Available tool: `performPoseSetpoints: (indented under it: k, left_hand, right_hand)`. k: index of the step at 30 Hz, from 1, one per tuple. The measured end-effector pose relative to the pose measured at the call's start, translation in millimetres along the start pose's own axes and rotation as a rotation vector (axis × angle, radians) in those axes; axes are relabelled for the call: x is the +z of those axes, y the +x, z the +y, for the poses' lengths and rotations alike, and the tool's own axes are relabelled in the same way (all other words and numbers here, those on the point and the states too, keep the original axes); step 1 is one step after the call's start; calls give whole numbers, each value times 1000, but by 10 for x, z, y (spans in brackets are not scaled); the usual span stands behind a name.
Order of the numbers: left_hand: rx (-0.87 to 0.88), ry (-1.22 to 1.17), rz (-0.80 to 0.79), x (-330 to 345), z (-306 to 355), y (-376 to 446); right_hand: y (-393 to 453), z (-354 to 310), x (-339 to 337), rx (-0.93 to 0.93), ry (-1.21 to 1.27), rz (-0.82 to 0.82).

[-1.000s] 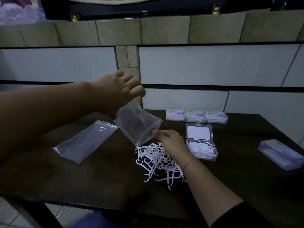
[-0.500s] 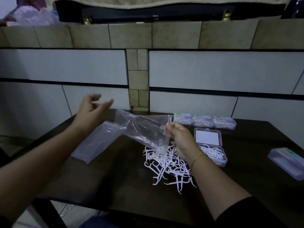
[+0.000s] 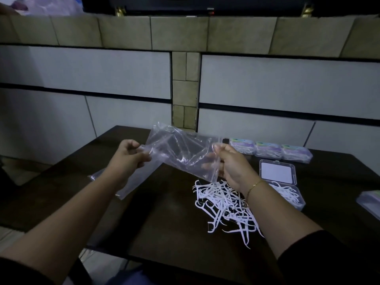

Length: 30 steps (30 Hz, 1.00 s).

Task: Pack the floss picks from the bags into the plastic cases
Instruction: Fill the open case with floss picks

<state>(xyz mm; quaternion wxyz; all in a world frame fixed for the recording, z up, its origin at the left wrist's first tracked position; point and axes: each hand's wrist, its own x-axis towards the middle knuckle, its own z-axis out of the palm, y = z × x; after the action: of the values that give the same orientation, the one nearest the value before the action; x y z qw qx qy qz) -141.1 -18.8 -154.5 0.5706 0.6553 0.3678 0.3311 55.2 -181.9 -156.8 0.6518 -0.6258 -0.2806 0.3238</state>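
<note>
An empty clear plastic bag (image 3: 183, 153) hangs stretched above the dark table (image 3: 168, 219). My left hand (image 3: 128, 159) pinches its left end and my right hand (image 3: 232, 163) grips its right edge. Below my right hand lies a loose pile of white floss picks (image 3: 222, 204) on the table. To the right an open clear plastic case (image 3: 285, 186) holds some picks, its lid folded back. A second empty bag (image 3: 123, 190) lies flat on the table under my left forearm.
Three shut, filled cases (image 3: 269, 150) stand in a row at the table's back edge. Another shut case (image 3: 370, 202) sits at the right border of the view. A tiled wall rises right behind the table.
My left hand, which had let go of the bag, has come back and taken hold of its left end. My right hand has lifted the bag higher, so it now stretches between both hands.
</note>
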Motion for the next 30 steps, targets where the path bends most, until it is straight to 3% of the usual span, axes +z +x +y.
performPoseSetpoints:
  k: [6,11,15,21,24,27,30]
  left_hand:
    - [95,239,-168,-451,-25,-102]
    - [-110,213,-290,-806,-176,-299]
    - [-208,177,-103,-746,-305,-329]
    - [-331,174,85,-534,-305,-376]
    - [-297,356,140,-494,-138,-432]
    - [-196,803,176,-422,-30,-450]
    - [-216,1108,185,-372,73,-450]
  right_hand:
    - [153,-66,95,101,-150,-174]
    - [407,-67,501,92,-216,-103]
    - [626,65,947,132,-81,-9]
    - [591,184,1114,149,-493,3]
    - [455,44,905,79,-569,-10]
    - [290,-77,617,21,-639,-7]
    - [144,-160,349,2,-704,9]
